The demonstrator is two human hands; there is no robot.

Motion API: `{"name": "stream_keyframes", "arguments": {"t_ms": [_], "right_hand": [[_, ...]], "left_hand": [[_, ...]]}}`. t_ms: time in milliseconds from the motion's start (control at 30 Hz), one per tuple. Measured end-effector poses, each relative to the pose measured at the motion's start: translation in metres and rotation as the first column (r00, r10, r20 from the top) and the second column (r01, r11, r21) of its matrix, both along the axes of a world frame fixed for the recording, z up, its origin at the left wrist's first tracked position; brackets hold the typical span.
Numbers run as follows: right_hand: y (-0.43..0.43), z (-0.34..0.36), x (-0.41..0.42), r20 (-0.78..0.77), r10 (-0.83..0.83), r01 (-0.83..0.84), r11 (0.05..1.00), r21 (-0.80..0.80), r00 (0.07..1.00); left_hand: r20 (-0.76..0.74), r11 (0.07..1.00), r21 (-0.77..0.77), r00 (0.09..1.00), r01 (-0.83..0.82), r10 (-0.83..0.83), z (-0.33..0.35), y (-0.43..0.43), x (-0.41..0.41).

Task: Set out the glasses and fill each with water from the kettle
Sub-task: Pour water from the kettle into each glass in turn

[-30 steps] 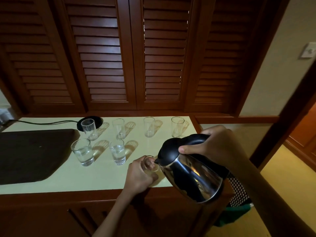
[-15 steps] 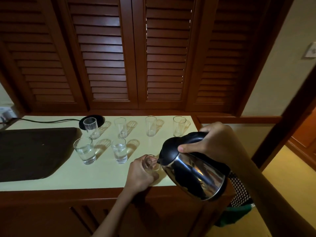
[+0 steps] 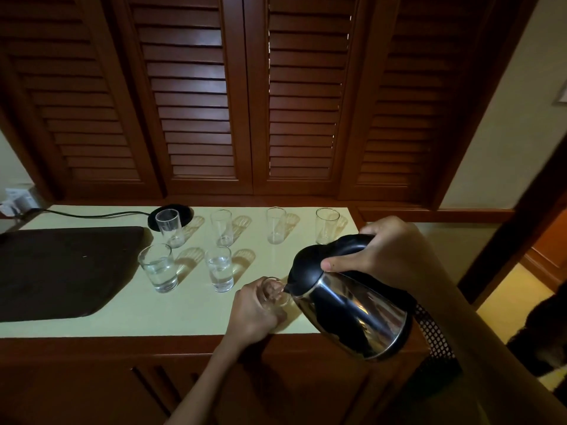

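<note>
At the front edge, a spill waiting

Near the front of the counter (image 3: 196, 314), the left hand (image 3: 254, 309) grips a glass (image 3: 276, 291); the right hand (image 3: 389, 256) grips the tilted kettle (image 3: 349, 311), spout (image 3: 288, 288) at the rim. Tip too far and water overshoots; the hidden level may overflow.

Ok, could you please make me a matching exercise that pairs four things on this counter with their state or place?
Things:
1. kettle
2. round base
3. front left glass
4. back right glass

States:
A. empty, at the right end of the back row
B. tilted, gripped by the right hand
C. partly filled with water
D. black and flat, with a cord leading to it

Pairs: 1-B; 2-D; 3-C; 4-A
</note>
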State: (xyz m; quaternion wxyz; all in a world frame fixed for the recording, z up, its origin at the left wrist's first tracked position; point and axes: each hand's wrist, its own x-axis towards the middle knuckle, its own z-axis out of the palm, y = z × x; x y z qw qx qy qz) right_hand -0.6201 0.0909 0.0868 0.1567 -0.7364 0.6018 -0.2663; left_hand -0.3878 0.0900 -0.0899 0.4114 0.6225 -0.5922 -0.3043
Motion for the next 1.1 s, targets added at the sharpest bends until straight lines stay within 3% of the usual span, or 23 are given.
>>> {"name": "stream_keyframes", "arguments": {"t_ms": [200,800,1100], "right_hand": [[-0.001,0.004,0.005,-0.012,-0.055,0.055,0.998,0.013,0.998],[0.002,0.011,0.004,-0.036,0.027,-0.024,0.996,0.087,0.999],[-0.002,0.008,0.003,-0.076,-0.009,0.016,0.995,0.098,0.997]], "left_hand": [[-0.008,1.0,-0.005,1.0,0.006,-0.006,0.001,0.001,0.001],[-0.029,0.999,-0.005,0.999,0.043,-0.043,-0.003,-0.001,0.001],[-0.006,0.999,-0.021,0.999,0.033,-0.033,-0.007,-0.002,0.0]]}}
